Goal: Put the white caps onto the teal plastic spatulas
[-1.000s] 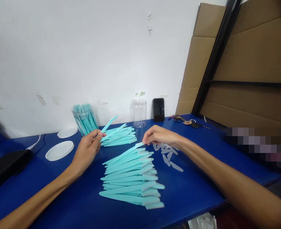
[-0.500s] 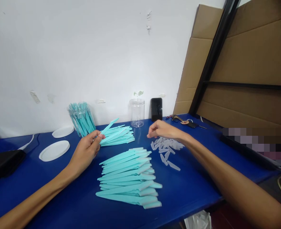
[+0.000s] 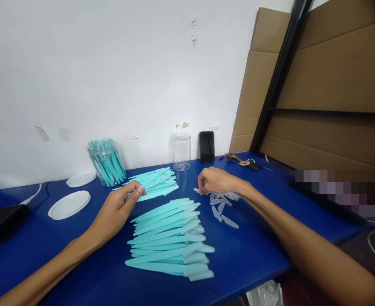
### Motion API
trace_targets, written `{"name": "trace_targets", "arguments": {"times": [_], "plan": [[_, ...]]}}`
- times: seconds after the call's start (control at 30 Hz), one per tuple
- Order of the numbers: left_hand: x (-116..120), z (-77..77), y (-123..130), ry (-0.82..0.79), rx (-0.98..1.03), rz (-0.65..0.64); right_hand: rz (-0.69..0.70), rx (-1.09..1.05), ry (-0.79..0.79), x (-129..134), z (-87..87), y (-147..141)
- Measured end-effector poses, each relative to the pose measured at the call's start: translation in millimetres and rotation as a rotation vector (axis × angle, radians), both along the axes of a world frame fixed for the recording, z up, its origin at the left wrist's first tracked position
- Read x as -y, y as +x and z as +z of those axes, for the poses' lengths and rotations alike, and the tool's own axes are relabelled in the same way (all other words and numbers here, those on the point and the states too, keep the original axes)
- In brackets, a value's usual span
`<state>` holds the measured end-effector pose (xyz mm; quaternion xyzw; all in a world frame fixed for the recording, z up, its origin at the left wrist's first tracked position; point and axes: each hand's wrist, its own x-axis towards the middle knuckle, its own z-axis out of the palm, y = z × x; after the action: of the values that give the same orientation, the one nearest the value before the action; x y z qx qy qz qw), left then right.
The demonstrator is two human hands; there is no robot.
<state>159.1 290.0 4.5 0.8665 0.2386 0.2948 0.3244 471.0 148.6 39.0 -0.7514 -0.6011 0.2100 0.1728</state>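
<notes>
My left hand point(image 3: 122, 204) pinches a turquoise stick point(image 3: 153, 178) over the rear pile of similar sticks point(image 3: 164, 187). My right hand point(image 3: 214, 180) has its fingertips closed on a small translucent cap point(image 3: 196, 190), at the left edge of a heap of such caps point(image 3: 221, 199). Between my forearms lies a larger pile of turquoise sticks point(image 3: 171, 238), with pale caps over their right ends.
A full jar of turquoise sticks point(image 3: 107, 163) stands by the wall, near two white lids point(image 3: 69, 205). Behind the heap are an empty clear jar point(image 3: 181, 153), a phone point(image 3: 207, 146) and keys point(image 3: 244, 161). A black object point(image 3: 2, 221) lies left.
My right hand has come down to the left side of the caps and closed on one. My left hand has shifted slightly right and lower, and its stick is nearer the rear pile.
</notes>
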Motion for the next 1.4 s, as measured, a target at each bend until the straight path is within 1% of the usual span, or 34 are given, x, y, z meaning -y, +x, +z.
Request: {"name": "trace_targets", "arguments": {"times": [0.1, 0.2, 0.33, 0.47, 0.83, 1.0, 1.13, 1.23, 1.4], "plan": [[4, 2.9, 0, 0.042, -0.019, -0.022, -0.009, -0.105, 0.088, -3, -1.3, 1], [6, 4.4, -1, 0.079, -0.027, -0.051, 0.038, -0.307, 0.161, -2, 3.3, -1], [9, 5.9, 0, 0.103, -0.045, -0.092, 0.131, -0.543, 0.200, 2, 11.0, -5], [10, 6.1, 1, 0.109, -0.060, -0.100, 0.189, -0.654, 0.202, 4, 13.4, -11], [10, 5.2, 1, 0.108, -0.068, -0.093, 0.221, -0.721, 0.182, 3, 11.5, -20], [14, 2.7, 1, 0.108, -0.091, -0.106, 0.221, -0.736, 0.220, 0, 4.2, -34], [20, 6.8, 2, 0.108, -0.109, -0.118, 0.201, -0.748, 0.284, -3, -3.5, -44], [21, 8.4, 1, 0.103, -0.123, -0.118, 0.195, -0.738, 0.300, -4, -7.3, -45], [17, -0.2, -1, 0.090, -0.134, -0.098, 0.211, -0.645, 0.294, -4, -10.2, -46]]}}
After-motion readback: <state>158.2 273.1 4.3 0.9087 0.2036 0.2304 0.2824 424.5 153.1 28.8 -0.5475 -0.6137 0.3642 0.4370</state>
